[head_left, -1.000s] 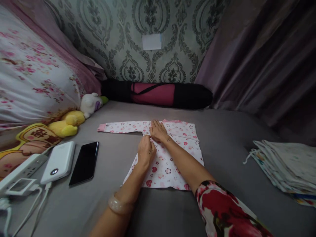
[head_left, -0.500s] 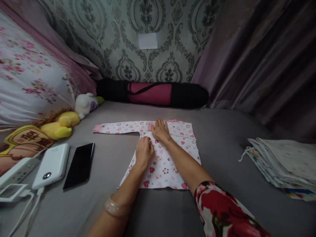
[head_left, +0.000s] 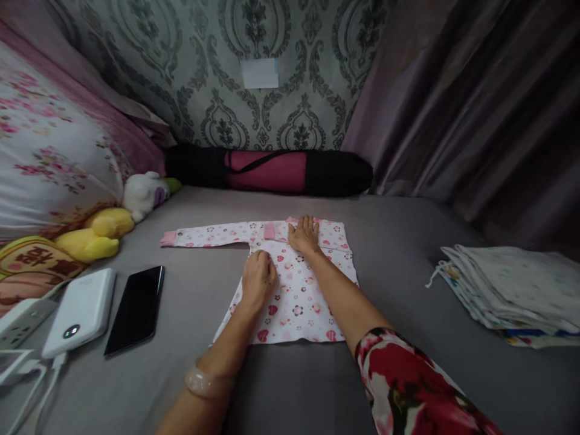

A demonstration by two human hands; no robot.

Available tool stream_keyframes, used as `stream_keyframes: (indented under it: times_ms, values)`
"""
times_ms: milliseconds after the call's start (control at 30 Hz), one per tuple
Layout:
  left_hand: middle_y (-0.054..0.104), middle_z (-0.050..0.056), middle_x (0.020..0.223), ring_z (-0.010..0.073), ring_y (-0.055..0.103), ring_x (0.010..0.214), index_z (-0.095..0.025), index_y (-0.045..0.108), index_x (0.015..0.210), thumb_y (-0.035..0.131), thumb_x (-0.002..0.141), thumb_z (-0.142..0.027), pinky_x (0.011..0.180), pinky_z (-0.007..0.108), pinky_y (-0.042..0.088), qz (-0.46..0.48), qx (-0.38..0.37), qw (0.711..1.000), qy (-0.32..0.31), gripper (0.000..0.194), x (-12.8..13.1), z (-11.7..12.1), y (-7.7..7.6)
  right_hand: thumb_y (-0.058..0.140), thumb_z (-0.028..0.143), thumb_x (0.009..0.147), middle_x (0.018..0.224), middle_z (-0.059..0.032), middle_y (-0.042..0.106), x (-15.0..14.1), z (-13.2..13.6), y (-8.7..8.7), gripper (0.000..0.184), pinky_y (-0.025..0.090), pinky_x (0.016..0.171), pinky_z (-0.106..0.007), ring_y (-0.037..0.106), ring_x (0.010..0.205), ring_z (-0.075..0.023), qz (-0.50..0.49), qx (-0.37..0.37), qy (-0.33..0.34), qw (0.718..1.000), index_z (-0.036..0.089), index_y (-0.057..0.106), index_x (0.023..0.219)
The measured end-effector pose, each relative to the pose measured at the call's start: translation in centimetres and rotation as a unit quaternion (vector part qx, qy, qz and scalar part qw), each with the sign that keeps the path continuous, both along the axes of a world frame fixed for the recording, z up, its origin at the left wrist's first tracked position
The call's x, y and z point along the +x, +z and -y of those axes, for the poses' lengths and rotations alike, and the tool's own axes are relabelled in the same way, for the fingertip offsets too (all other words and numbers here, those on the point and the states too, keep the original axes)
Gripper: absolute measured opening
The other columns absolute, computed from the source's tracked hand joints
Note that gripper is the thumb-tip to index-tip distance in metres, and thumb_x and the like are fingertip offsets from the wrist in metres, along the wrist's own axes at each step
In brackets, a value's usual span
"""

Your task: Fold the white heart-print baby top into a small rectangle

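Observation:
A child's long-sleeved shirt (head_left: 290, 296), white with pink cuffs, hearts and flowers, lies spread on the grey bed sheet. Its left sleeve (head_left: 212, 234) stretches out to the left, while the other sleeve (head_left: 281, 232) is folded in across the top, with its pink cuff near the middle. My right hand (head_left: 304, 234) rests flat on the folded sleeve, fingers stretched out. At the shirt's left side, below the sleeve, my left hand (head_left: 259, 278) is closed with curled fingers. Its fingertips are hidden, so I cannot tell whether fabric is pinched in them.
To the left lie a black phone (head_left: 136, 309), a white power bank (head_left: 80, 314) with cables, a power strip (head_left: 22, 323) and plush toys (head_left: 97, 235). A stack of folded cloths (head_left: 512, 290) sits at the right. Along the wall lies a black and pink long bag (head_left: 267, 170).
My right hand has slid a little right along the folded sleeve, uncovering more of its cuff. My left hand stays closed at the shirt's side. The view has shifted slightly.

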State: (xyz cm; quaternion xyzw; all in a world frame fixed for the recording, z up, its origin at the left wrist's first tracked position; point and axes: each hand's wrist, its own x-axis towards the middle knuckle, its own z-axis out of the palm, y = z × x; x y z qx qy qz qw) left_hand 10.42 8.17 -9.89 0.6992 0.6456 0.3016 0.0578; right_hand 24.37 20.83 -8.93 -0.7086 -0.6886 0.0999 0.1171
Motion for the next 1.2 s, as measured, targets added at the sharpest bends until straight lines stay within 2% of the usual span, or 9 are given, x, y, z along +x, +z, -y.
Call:
stream_keyframes:
  times_ms: [133,200,300,400,567,833,1000,1100,1200]
  values:
    - [0.064,0.011,0.100,0.0254,0.060,0.098,-0.021,0.055,0.092,0.046,0.088,-0.013,0.091,0.040,0.047,0.008,0.004,1.000,-0.009,0.012,-0.1,0.0,0.1,0.020,0.041,0.102,0.163,-0.0185,0.022,1.4,-0.7,0.8,0.067,0.009,0.122,-0.045,0.015,0.151,-0.0278,-0.042,-0.043,0.043,0.997,0.000,0.026,0.154]
    - [0.064,0.011,0.100,0.0256,0.060,0.098,-0.021,0.055,0.090,0.046,0.087,-0.013,0.091,0.041,0.047,0.007,0.000,1.000,-0.011,0.013,-0.1,0.1,0.2,0.020,0.038,0.102,0.163,-0.0181,0.022,2.9,-0.7,1.1,0.064,0.010,0.121,-0.044,0.016,0.151,-0.0261,-0.046,-0.012,0.040,0.998,0.002,0.028,0.154]
    - [0.063,0.012,0.101,0.0262,0.059,0.099,-0.020,0.056,0.090,0.046,0.087,-0.013,0.092,0.041,0.047,0.001,-0.004,1.000,-0.014,0.014,0.0,0.1,0.4,0.025,0.034,0.100,0.163,-0.0210,0.018,5.3,-0.2,0.8,0.063,0.004,0.121,-0.047,0.009,0.152,-0.0292,-0.006,0.057,-0.038,0.998,-0.001,0.027,0.153]
    - [0.063,0.011,0.102,0.0255,0.059,0.099,-0.021,0.057,0.090,0.047,0.087,-0.012,0.092,0.040,0.047,0.002,-0.009,1.000,-0.011,0.014,0.0,0.2,0.5,0.025,0.039,0.100,0.161,-0.0244,0.021,6.7,0.2,-0.2,0.068,0.003,0.121,-0.050,0.010,0.152,-0.0327,0.012,0.024,-0.089,0.996,-0.006,0.026,0.152]
    - [0.064,0.012,0.105,0.0262,0.059,0.102,-0.020,0.059,0.091,0.047,0.087,-0.013,0.094,0.040,0.046,0.000,-0.015,1.000,-0.010,0.014,0.0,0.2,0.5,0.022,0.043,0.100,0.162,-0.0234,0.022,7.1,0.0,-0.9,0.070,0.004,0.120,-0.053,0.011,0.151,-0.0336,0.019,0.002,-0.088,0.996,-0.004,0.025,0.153]
    - [0.069,0.010,0.097,0.0235,0.063,0.093,-0.019,0.066,0.088,0.052,0.084,-0.019,0.087,0.036,0.049,0.084,-0.085,0.993,-0.005,0.015,-0.6,-0.5,2.0,0.021,0.039,0.101,0.161,-0.0222,0.025,7.1,-0.1,0.4,0.064,0.009,0.119,-0.058,0.015,0.150,-0.0333,-0.014,-0.001,-0.084,0.996,0.001,0.029,0.152]
    - [0.072,0.009,0.090,0.0240,0.067,0.088,-0.017,0.069,0.090,0.049,0.084,-0.026,0.082,0.033,0.050,0.167,-0.150,0.973,0.060,0.023,-5.5,-3.2,4.5,0.023,0.032,0.102,0.160,-0.0184,0.030,3.2,0.6,1.0,0.058,0.009,0.120,-0.051,0.019,0.150,-0.0297,-0.016,0.049,0.046,0.998,0.004,0.033,0.151]
    - [0.070,0.015,0.109,0.0285,0.064,0.105,-0.014,0.067,0.103,0.046,0.085,-0.024,0.095,0.038,0.046,0.097,-0.109,0.970,0.193,0.029,-10.2,-5.0,5.6,0.026,0.031,0.103,0.159,-0.0163,0.033,-0.1,1.3,1.3,0.054,0.012,0.121,-0.047,0.022,0.149,-0.0276,-0.026,0.042,0.140,0.989,0.006,0.036,0.150]
    - [0.060,0.023,0.125,0.0358,0.052,0.125,-0.010,0.061,0.118,0.051,0.082,-0.023,0.104,0.045,0.040,0.035,-0.103,0.943,0.315,0.039,-14.6,-6.4,6.0,0.028,0.027,0.103,0.154,-0.0148,0.042,-2.9,1.7,1.8,0.048,0.017,0.119,-0.042,0.031,0.145,-0.0249,-0.027,0.063,0.208,0.976,0.010,0.043,0.145]
